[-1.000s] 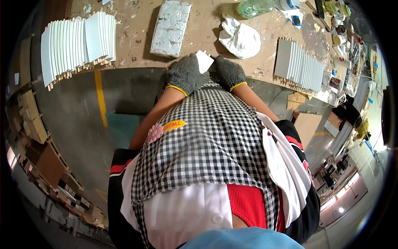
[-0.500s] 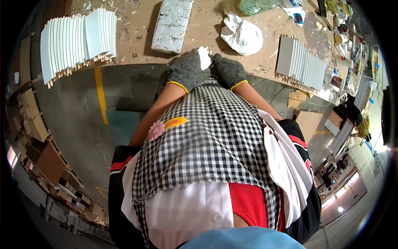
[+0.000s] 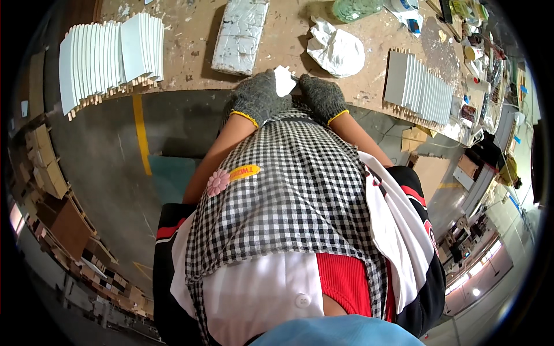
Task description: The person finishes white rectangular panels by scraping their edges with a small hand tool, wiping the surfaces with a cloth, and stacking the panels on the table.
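Both of my hands wear dark grey knit gloves with yellow cuffs and meet at the table's near edge. My left hand (image 3: pixel 255 97) is closed on a small white piece (image 3: pixel 284 81), which looks like cloth or paper and shows between the hands. My right hand (image 3: pixel 322 97) has its fingers curled together just right of that piece; what they hold is hidden. Ahead of the left hand lies a block wrapped in whitish plastic (image 3: pixel 239 39). Beyond the right hand is a crumpled white cloth (image 3: pixel 340 52).
White slats with wooden pegs (image 3: pixel 107 60) stand in a long row at the table's left. Another row of white slats (image 3: pixel 418 86) is at the right. A green glass jar (image 3: pixel 356 8) stands at the back. Mixed clutter (image 3: pixel 476 57) lines the right end.
The white piece has shifted slightly left and shows a little more between the hands. My right hand has moved slightly right. The things on the table stay put.
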### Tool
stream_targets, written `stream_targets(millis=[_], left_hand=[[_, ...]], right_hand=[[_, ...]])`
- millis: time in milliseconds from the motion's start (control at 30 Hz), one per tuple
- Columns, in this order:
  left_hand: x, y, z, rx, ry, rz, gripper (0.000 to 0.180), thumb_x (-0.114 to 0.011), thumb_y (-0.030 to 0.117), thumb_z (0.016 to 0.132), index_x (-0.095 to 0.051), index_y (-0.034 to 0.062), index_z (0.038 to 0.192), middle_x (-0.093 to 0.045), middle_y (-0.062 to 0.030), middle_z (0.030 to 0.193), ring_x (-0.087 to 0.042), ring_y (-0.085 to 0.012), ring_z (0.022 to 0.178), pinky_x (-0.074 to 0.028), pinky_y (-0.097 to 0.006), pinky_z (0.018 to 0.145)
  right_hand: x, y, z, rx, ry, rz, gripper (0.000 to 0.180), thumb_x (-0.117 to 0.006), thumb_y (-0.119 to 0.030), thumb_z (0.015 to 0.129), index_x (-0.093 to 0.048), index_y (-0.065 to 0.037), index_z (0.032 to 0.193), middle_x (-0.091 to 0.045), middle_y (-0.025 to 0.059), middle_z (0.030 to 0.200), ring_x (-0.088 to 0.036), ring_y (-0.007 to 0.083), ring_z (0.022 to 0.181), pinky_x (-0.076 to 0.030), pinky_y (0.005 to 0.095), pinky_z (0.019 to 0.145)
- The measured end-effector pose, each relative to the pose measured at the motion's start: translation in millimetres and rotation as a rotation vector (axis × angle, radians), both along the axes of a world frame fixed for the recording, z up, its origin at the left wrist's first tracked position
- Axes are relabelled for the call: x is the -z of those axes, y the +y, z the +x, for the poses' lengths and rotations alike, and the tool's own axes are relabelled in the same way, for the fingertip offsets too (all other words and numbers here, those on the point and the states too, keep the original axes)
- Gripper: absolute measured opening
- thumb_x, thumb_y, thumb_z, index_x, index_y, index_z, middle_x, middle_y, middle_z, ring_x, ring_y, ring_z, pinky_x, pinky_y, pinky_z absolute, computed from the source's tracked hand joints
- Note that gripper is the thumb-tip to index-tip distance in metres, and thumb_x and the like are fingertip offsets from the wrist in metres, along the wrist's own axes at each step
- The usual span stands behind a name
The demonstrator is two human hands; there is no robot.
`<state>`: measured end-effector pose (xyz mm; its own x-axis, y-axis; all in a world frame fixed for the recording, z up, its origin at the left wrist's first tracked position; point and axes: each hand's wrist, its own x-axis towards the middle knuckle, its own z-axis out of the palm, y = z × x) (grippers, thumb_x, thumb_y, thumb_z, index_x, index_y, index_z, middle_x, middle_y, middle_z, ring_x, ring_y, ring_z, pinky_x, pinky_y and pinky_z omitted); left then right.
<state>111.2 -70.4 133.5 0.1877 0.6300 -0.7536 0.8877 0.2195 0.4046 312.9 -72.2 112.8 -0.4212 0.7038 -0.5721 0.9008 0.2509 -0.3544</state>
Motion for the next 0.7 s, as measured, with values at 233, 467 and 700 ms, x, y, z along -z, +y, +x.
stream_targets(millis=[233,467,700], left_hand=[[14,-3,-2,0.020,-0.009,0.073,0.092,-0.075,0.053,0.081,-0.046,-0.0061,0.145,-0.060,-0.0279,0.137,-0.061,-0.0380,0.126,-0.050,-0.044,0.107],[-12,4,-5,-0.011,-0.070,0.022,0.084,-0.074,0.056,0.082,-0.055,-0.0035,0.138,-0.063,-0.0292,0.133,-0.064,-0.0406,0.121,-0.051,-0.046,0.103],[27,-9,-21,0.003,-0.089,0.069,0.087,-0.075,0.057,0.079,-0.052,-0.0009,0.139,-0.061,-0.0295,0.135,-0.063,-0.0417,0.121,-0.051,-0.047,0.103]], right_hand=[[20,5,9,-0.031,0.060,0.032,0.037,-0.062,-0.041,0.096,-0.062,-0.009,0.112,-0.072,0.0185,0.099,-0.072,0.0384,0.093,-0.056,0.0494,0.078],[38,10,6,-0.024,0.078,0.093,0.031,-0.059,-0.032,0.098,-0.061,-0.009,0.118,-0.072,0.0218,0.105,-0.071,0.0394,0.099,-0.055,0.0509,0.083],[24,13,16,0.187,0.032,0.016,0.030,-0.060,-0.025,0.096,-0.062,-0.005,0.118,-0.070,0.0212,0.112,-0.068,0.0422,0.105,-0.053,0.0506,0.087]])
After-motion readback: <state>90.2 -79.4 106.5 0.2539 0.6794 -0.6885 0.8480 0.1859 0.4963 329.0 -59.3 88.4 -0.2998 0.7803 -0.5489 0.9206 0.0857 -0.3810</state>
